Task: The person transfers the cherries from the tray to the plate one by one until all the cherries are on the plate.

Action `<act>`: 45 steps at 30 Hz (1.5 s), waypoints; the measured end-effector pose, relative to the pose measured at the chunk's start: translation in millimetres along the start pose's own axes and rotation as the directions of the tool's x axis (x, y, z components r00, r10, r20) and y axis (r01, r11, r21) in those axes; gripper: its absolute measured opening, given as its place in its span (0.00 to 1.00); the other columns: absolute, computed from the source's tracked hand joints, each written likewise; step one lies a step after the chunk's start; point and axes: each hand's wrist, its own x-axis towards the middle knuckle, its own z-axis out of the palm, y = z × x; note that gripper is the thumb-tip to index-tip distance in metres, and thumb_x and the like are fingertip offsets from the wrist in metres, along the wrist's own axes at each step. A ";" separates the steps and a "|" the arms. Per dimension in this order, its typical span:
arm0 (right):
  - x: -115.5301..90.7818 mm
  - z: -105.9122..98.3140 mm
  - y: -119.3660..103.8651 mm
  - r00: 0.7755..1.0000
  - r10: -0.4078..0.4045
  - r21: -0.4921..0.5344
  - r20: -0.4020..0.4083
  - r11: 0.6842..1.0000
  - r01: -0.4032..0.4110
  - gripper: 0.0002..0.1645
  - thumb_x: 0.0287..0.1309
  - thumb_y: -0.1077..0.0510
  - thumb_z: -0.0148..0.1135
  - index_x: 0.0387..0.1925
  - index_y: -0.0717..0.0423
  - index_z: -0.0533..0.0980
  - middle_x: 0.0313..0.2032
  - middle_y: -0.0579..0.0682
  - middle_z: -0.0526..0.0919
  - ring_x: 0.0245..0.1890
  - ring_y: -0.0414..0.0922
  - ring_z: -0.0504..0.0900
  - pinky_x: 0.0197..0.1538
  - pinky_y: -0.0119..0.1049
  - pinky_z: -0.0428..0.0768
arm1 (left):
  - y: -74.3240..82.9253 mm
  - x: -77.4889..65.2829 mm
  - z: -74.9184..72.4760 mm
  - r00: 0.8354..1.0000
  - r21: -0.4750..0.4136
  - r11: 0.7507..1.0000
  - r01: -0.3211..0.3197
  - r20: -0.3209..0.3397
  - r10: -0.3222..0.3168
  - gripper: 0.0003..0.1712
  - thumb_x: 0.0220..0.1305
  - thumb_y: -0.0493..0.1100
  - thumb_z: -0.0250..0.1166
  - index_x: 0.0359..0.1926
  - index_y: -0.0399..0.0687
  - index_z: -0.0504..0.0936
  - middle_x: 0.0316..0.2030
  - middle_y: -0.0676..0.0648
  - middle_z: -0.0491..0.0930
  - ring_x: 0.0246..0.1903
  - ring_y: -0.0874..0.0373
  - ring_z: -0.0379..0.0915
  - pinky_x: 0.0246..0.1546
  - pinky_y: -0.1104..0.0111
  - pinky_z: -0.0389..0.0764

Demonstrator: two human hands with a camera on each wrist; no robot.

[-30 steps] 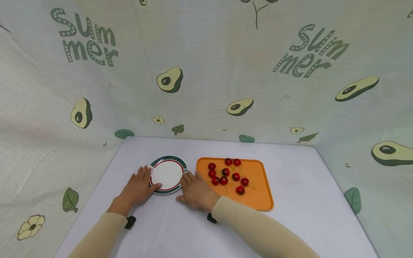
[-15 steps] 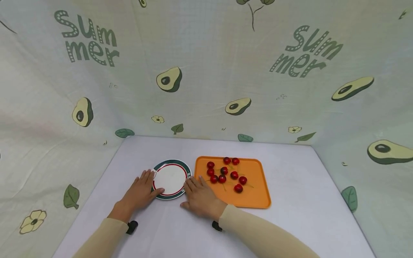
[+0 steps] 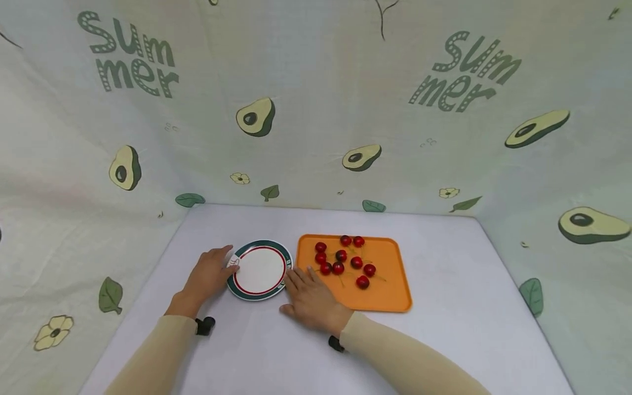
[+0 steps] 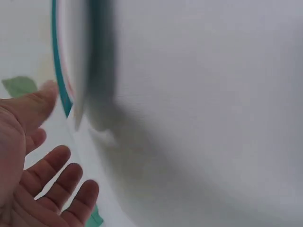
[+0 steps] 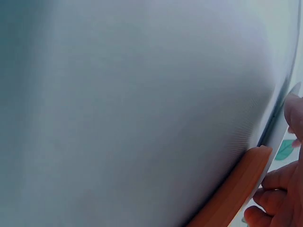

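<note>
A round white plate point(image 3: 259, 269) with a dark green rim and a red ring lies on the white table in the head view. At its left rim is my left hand point(image 3: 204, 277), the thumb over the edge. The left wrist view shows this hand point(image 4: 52, 189) with its fingers loosely spread and the thumb near the plate's teal edge. My right hand point(image 3: 313, 302) touches the plate's right rim with extended fingertips, palm down. Beside it, an orange tray point(image 3: 385, 296) holds several red cherries point(image 3: 362, 282) with stems. The right wrist view catches the tray's orange edge point(image 5: 236, 189) near the fingers.
The white tabletop point(image 3: 444, 263) extends right of the tray and in front of the hands. A patterned cloth point(image 3: 306, 82) hangs behind and along both sides. The right forearm's beige sleeve point(image 3: 405, 351) passes in front of the tray's near edge.
The plate has shifted slightly toward me and nearer the tray, mostly in the earlier half second. My left hand's fingers have drawn back to the rim; the right fingertips stay there.
</note>
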 end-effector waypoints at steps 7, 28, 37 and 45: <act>-2.4 0.2 -0.3 1.000 -0.016 -0.021 -0.025 1.000 0.015 0.48 0.77 0.28 0.42 0.83 0.55 0.57 0.82 0.51 0.60 0.83 0.51 0.56 0.84 0.54 0.54 | -10.9 27.4 -8.6 0.991 -0.188 0.980 0.071 0.128 -0.047 0.38 0.71 0.45 0.69 0.77 0.41 0.68 0.61 0.31 0.79 0.58 0.36 0.76 0.59 0.43 0.81; 2.9 0.2 3.1 0.999 -0.029 -0.053 -0.036 0.998 0.027 0.47 0.78 0.29 0.44 0.82 0.55 0.59 0.81 0.53 0.61 0.82 0.51 0.58 0.84 0.52 0.54 | -27.7 51.8 -17.2 0.881 -0.509 0.794 0.333 0.467 -0.070 0.42 0.68 0.34 0.70 0.80 0.49 0.66 0.58 0.36 0.68 0.36 0.53 0.78 0.35 0.67 0.87; 2.7 -4.0 12.2 0.998 -0.055 -0.067 -0.042 0.996 0.052 0.46 0.77 0.31 0.49 0.81 0.55 0.61 0.80 0.53 0.63 0.82 0.52 0.59 0.84 0.55 0.55 | -29.1 46.9 -15.7 0.888 -0.517 0.789 0.331 0.454 -0.075 0.42 0.68 0.34 0.70 0.79 0.47 0.66 0.55 0.37 0.70 0.36 0.53 0.78 0.34 0.67 0.87; -12.9 -24.4 63.3 0.961 -0.064 -0.034 -0.269 0.998 0.057 0.37 0.72 0.41 0.63 0.71 0.60 0.73 0.65 0.56 0.79 0.66 0.55 0.75 0.77 0.55 0.69 | -24.6 43.0 -16.9 0.896 -0.518 0.792 0.323 0.436 -0.081 0.40 0.69 0.34 0.69 0.79 0.46 0.66 0.54 0.38 0.69 0.34 0.54 0.78 0.33 0.68 0.87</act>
